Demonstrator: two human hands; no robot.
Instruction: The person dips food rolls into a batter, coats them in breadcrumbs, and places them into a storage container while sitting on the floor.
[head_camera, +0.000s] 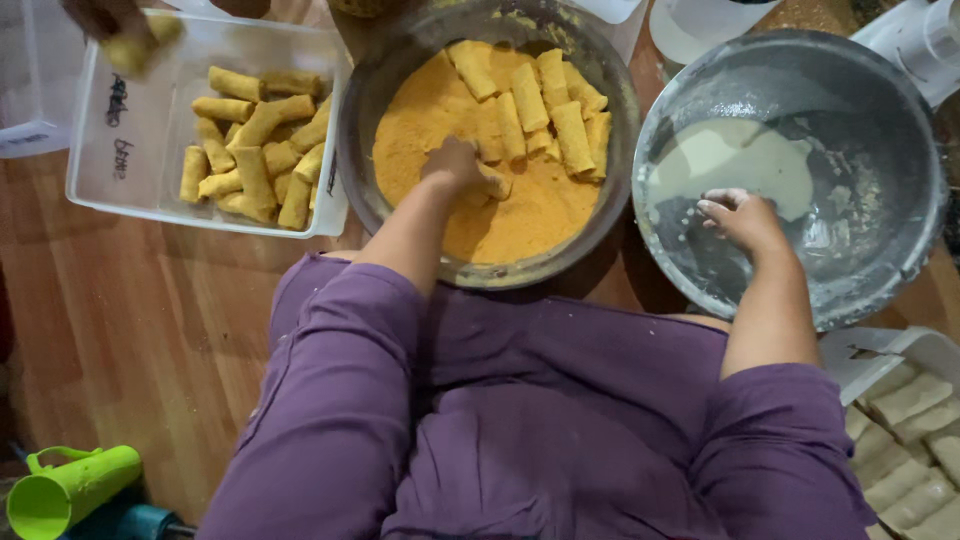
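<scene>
Purple-sleeved arms reach forward: left hand (462, 168) closed on a roll (490, 184) lying crosswise in the crumb bowl (362, 120), more coated rolls (545, 105) just beyond it, right hand (742, 215) loosely open and empty over the batter bowl (900, 120), well apart.

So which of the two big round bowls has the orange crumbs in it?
The middle bowl, where the left hand is pressing a roll into the crumbs. The other bowl, under the right hand, holds only a thin pale batter.
</scene>
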